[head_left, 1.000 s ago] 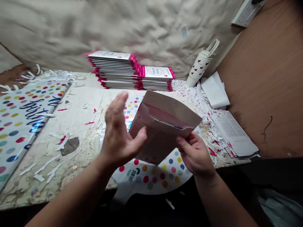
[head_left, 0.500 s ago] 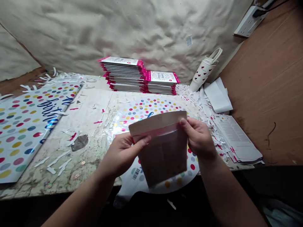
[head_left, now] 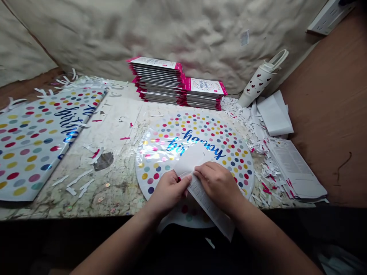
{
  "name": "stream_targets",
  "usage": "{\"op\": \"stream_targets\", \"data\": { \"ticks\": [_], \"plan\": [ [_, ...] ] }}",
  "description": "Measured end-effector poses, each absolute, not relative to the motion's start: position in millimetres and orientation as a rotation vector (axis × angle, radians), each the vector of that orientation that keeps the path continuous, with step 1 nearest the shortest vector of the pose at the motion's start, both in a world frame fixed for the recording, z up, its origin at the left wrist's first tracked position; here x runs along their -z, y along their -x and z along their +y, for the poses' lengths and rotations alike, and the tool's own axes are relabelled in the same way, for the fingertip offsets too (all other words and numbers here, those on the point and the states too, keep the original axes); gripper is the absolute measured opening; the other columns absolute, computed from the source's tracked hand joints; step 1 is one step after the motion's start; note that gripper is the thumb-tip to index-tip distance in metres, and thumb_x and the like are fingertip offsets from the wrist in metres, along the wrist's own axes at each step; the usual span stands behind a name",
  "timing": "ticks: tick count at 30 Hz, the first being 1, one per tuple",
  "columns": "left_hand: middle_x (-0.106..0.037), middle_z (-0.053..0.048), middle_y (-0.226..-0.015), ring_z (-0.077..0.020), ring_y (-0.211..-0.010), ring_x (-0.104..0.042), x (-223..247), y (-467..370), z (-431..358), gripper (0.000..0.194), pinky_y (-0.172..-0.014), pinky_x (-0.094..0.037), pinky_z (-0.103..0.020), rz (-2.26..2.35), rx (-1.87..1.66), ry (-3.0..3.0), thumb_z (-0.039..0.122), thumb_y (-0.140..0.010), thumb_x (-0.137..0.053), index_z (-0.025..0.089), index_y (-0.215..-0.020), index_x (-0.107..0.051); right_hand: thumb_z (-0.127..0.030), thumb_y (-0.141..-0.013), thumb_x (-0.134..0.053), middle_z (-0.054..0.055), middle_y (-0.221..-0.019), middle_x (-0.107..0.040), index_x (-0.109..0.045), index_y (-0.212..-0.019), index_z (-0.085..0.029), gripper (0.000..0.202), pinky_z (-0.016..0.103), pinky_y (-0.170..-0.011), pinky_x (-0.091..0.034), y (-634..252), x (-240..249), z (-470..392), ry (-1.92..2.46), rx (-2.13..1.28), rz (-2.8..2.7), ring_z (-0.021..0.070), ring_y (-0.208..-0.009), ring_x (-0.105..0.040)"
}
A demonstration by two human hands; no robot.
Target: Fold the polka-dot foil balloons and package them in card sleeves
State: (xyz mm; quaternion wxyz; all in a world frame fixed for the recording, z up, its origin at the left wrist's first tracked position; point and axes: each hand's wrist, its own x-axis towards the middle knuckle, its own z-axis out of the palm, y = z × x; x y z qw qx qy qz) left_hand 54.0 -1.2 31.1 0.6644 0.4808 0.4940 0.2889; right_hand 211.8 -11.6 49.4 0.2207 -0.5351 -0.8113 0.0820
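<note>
Between my hands is a white paper envelope, tilted, with small printed lines on its narrow face and a plain white flap at its upper end. My left hand grips its left edge, thumb on top. With bunched fingertips my right hand pinches the envelope just below the flap; its fingers hide part of the fold. Underneath lies a round foil balloon, flat, with coloured dots and blue "happy birthday" lettering. Its lower end hangs over the table's front edge, and the hands and envelope cover part of it.
Pink-edged packets stand in two stacks at the back. More dotted foil balloons lie at left. To the right are a heart-patterned tumbler, white paper sheets, a pile of printed envelopes and paper scraps.
The envelope has turned from its broad face to a narrow, slanted view, its flap now toward the balloon's middle. My right hand has moved inward beside my left. The view has shifted slightly.
</note>
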Motion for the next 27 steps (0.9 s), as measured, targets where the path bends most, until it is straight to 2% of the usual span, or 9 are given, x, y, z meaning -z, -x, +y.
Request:
{"op": "stream_targets", "data": {
  "ticks": [4, 9, 16, 22, 27],
  "plan": [
    [-0.049, 0.002, -0.045, -0.0073, -0.042, -0.041, -27.2, -54.6, -3.1, 0.037, -0.043, -0.030, -0.019, 1.080, -0.664, -1.104, 0.041, -0.078, -0.057, 0.014, -0.055, -0.051, -0.012, -0.086, -0.042, 0.008, -0.080, -0.063, -0.062, -0.082, -0.014, 0.020, 0.031, -0.071, -0.045, -216.6, -49.9, -6.8, 1.497, -0.196, -2.193, 0.0197, -0.077, -0.057],
    [-0.052, 0.000, -0.046, -0.0085, -0.042, -0.044, -27.7, -53.4, -3.6, 0.037, -0.044, -0.032, -0.020, 1.099, -0.610, -1.071, 0.042, -0.078, -0.057, 0.013, -0.055, -0.054, -0.014, -0.087, -0.045, 0.004, -0.083, -0.067, -0.062, -0.089, -0.017, 0.017, 0.026, -0.073, -0.046, -225.7, -52.4, -6.5, 1.391, -0.439, -2.171, 0.0156, -0.079, -0.060],
    [-0.052, 0.002, -0.045, -0.0082, -0.039, -0.045, -37.1, -56.2, -6.3, 0.034, -0.041, -0.032, -0.019, 1.051, -0.616, -1.052, 0.041, -0.076, -0.060, 0.014, -0.057, -0.053, -0.010, -0.084, -0.041, 0.008, -0.078, -0.063, -0.061, -0.080, -0.015, 0.021, 0.030, -0.069, -0.045, -224.4, -47.3, -8.4, 1.428, -0.192, -2.285, 0.0196, -0.076, -0.058],
    [-0.056, 0.001, -0.047, -0.0079, -0.036, -0.046, -37.3, -55.0, -5.3, 0.028, -0.039, -0.036, -0.019, 1.046, -0.583, -0.986, 0.037, -0.079, -0.057, 0.013, -0.065, -0.056, -0.015, -0.087, -0.045, 0.004, -0.087, -0.067, -0.061, -0.092, -0.018, 0.017, 0.025, -0.073, -0.045, -233.4, -51.8, -8.6, 1.376, -0.450, -2.189, 0.0153, -0.081, -0.061],
    [-0.061, -0.002, -0.048, -0.0097, -0.040, -0.051, -38.6, -60.2, -4.2, 0.028, -0.041, -0.038, -0.019, 1.084, -0.561, -1.038, 0.037, -0.077, -0.058, 0.012, -0.063, -0.057, -0.007, -0.081, -0.041, 0.006, -0.069, -0.059, -0.057, -0.072, -0.015, 0.020, 0.027, -0.056, -0.038, -213.6, -59.1, -16.0, 1.440, -0.015, -2.509, 0.0180, -0.064, -0.054]
  ]
}}
